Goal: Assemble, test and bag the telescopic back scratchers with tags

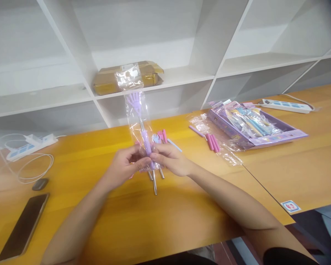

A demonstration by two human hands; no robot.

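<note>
A purple hand-shaped back scratcher (146,141) stands upright inside a clear plastic sleeve (129,121), held above the table. My left hand (127,163) pinches the sleeve's lower left side at the purple handle. From the right, my right hand (169,159) grips the same lower end, its fingertips close to those of the left. Beneath and behind the hands lie pink and blue scratcher heads (156,138), a blue stick (174,144) and several metal rods (155,184), partly hidden.
A purple display box (278,140) of bagged scratchers sits at the right, beside pink handles (213,142) and loose plastic film. Power strips (30,147), a phone (24,227) and a small dark object (40,184) lie around. Behind, a shelf (182,75) holds a taped package (107,81).
</note>
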